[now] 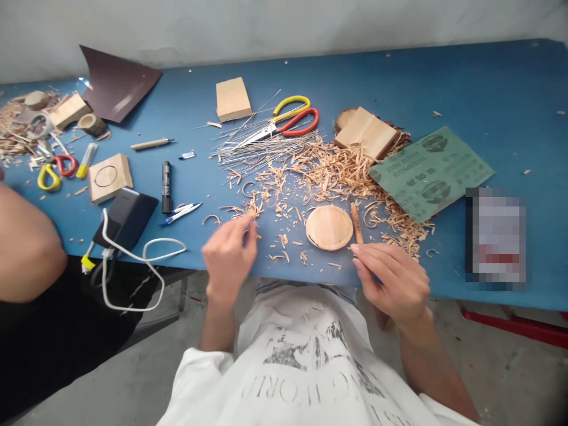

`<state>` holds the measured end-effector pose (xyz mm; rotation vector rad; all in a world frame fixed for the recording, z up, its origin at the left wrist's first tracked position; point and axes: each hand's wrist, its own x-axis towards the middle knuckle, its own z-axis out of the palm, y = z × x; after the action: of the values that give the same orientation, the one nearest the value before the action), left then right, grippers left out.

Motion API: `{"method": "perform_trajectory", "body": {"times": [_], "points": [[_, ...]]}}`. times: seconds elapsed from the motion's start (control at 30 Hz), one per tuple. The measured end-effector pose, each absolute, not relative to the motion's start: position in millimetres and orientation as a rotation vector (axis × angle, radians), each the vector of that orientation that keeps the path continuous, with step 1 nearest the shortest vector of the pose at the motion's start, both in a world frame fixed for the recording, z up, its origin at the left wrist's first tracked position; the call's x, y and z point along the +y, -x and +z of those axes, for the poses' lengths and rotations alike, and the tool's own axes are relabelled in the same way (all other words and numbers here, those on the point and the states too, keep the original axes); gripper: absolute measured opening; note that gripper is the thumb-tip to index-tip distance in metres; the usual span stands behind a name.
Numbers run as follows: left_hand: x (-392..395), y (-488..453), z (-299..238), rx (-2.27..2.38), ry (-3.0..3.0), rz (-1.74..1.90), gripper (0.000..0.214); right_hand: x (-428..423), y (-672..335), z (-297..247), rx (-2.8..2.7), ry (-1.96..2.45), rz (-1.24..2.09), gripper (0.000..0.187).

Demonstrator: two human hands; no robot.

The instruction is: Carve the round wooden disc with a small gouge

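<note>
Near the table's front edge lies a pale oval wood slice [329, 228] with a thin dark rim. To its right, my right hand [394, 281] is closed, its fingertips at the lower end of a short brown wooden stick [355, 222]; the fingers partly hide that end. On the left, my left hand [229, 254] is closed in a pinch among wood shavings [252, 208]. Exactly which pieces lie between those fingertips is hard to see. More curled shavings [328, 168] are heaped behind the slice.
Behind are scissors [295, 121] on thin metal wires [257, 148], wood blocks [233, 99] and green sandpaper [432, 171]. A marker [166, 186], pens [181, 214] and a power bank [126, 219] with a white cable lie left. Another person's arm [26, 248] is at far left; a blurred box [497, 239] sits right.
</note>
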<state>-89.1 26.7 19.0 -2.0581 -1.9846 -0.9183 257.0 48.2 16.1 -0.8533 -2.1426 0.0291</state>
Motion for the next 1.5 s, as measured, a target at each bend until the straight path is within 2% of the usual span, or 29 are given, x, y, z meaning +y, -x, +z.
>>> {"method": "perform_trajectory", "body": {"times": [0.13,0.3,0.5,0.8,0.9,0.97,1.1,1.2,1.27,1.4,1.5], "points": [[46,146,35,-2.298,1.843,-0.568,0.050,47,-257,16,-2.142,0.866,0.025,0.047],[58,167,41,-2.469,1.843,-0.317,0.064,47,-258,17,-2.152,0.892,-0.007,0.047],[63,158,45,-2.518,1.796,-0.208,0.066,48,-260,15,-2.167,0.923,-0.044,0.050],[51,171,44,-2.468,1.878,-0.324,0.074,48,-261,11,-2.170,0.966,-0.096,0.053],[50,183,38,-2.414,1.930,-0.321,0.071,47,-261,10,-2.164,0.976,-0.105,0.053],[52,192,34,-2.302,2.010,-0.473,0.064,47,-261,10,-2.167,0.982,-0.102,0.053],[52,187,37,-1.972,2.099,-1.056,0.050,48,-261,11,-2.168,0.989,-0.093,0.054],[43,147,48,-1.715,2.050,-1.242,0.063,46,-255,14,-2.141,0.988,-0.078,0.059],[36,106,52,-1.598,2.101,-1.520,0.070,40,-246,19,-2.122,0.988,-0.025,0.062],[31,32,43,-1.726,2.348,-2.192,0.068,25,-221,37,-2.044,1.047,0.216,0.059],[36,4,30,-1.785,2.426,-2.439,0.065,24,-209,49,-1.962,1.124,0.425,0.044]]}}
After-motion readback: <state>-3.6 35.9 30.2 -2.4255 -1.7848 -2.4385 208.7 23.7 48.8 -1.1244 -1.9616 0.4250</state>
